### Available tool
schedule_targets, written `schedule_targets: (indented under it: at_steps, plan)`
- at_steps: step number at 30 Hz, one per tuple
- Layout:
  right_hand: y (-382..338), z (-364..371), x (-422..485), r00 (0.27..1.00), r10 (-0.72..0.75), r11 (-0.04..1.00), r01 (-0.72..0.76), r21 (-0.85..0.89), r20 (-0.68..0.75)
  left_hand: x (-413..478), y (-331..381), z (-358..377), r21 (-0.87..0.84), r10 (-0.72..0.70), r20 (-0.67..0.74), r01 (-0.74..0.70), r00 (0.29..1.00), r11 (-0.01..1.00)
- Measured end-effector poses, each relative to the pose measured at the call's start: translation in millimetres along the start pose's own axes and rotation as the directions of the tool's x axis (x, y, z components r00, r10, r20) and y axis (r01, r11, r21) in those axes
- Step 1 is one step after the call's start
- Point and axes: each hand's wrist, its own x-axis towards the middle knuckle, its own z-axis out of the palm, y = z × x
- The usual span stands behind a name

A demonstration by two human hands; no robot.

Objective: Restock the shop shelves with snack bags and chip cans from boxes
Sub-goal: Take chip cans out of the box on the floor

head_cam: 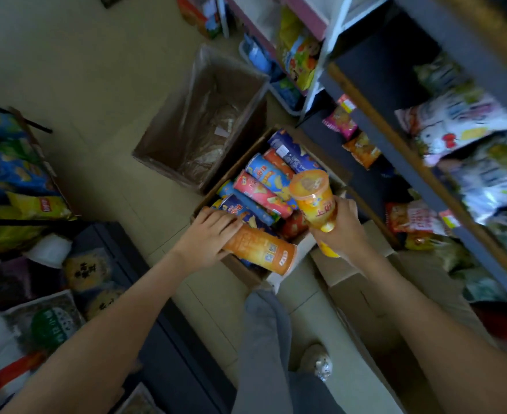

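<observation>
Right hand [340, 225] is wrapped tight round a yellow-orange chip can [313, 198], lifted clear above the box, clear lid tipped up toward the camera. Left hand [207, 234] is down low, fingers curled over the end of an orange can [261, 249] that lies on its side across the near edge of the open cardboard box [246, 268]. Inside that box, more cans are packed on their sides: a pink can [261, 194], a light blue can [268, 174] just beside it, and a dark blue can [294, 152] at the far end. Just beyond, touching corner to corner, stands a second cardboard box [168, 124] lined with clear plastic. To the right runs the dark shelf unit [395, 150] with an orange snack bag [362, 150] and others on its levels. Far left, a yellow chip bag [37, 204] lies among other packs. Below, a grey trouser leg [264, 339] and a shoe [321, 363] on the tiled floor.
</observation>
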Motion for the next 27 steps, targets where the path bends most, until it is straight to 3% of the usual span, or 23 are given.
schedule_targets:
  at_steps: [8,16,18,22,24,27]
  plan:
    - [28.1,-104.5,-138.3,0.985,-0.078,0.997,0.079,-0.003,-0.156,24.2,126.4,-93.0,0.113,0.160,-0.109,-0.148,0.981,0.982]
    - [62.8,-229.3,-278.7,0.938,-0.021,0.998,0.042,0.054,-0.345,81.2,245.6,-194.4,0.183,0.326,-0.256,-0.286,0.910,0.941]
    - [67.2,-256.7,-308.8,0.911,0.026,0.992,0.026,0.121,-0.413,97.6,270.8,-214.3,0.084,0.274,-0.292,-0.261,0.916,0.962]
    - [76.1,-301.7,-358.3,0.836,0.093,0.981,0.016,0.194,-0.541,123.9,322.3,-246.6,-0.354,0.035,-0.301,-0.146,0.953,0.924]
    - [78.0,-317.3,-375.6,0.819,0.142,0.968,0.002,0.251,-0.556,134.7,343.5,-259.4,-0.567,-0.045,-0.228,-0.095,0.973,0.818]
    - [80.6,-336.1,-407.5,0.781,0.195,0.945,0.013,0.327,-0.594,146.2,381.5,-286.0,-0.833,-0.056,-0.079,-0.035,0.995,0.552]
